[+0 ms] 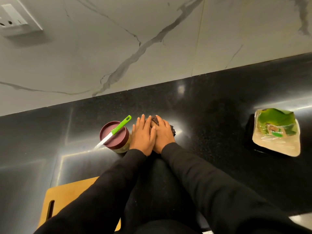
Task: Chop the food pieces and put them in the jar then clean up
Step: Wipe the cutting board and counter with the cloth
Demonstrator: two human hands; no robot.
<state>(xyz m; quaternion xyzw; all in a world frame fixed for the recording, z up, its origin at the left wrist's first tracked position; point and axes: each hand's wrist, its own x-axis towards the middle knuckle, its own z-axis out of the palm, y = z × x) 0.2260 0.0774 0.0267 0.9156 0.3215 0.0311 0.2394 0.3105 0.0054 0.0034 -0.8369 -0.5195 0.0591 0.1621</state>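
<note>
1. Head view: left hand [143, 135] and right hand [163, 135] lie side by side, fingers straight, pressing a dark cloth [171, 128] on the counter [219, 107] — it shows at their twelve and three o'clock.
2. The jar [116, 138], lidded, touches the left hand at nine o'clock; the knife [116, 130] lies across it, handle toward one o'clock — left hand nearer.

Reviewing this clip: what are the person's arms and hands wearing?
Both arms are covered by long black sleeves that end at the wrists. The left hand and right hand are bare, with no gloves; no rings, watch or markings show.
</note>
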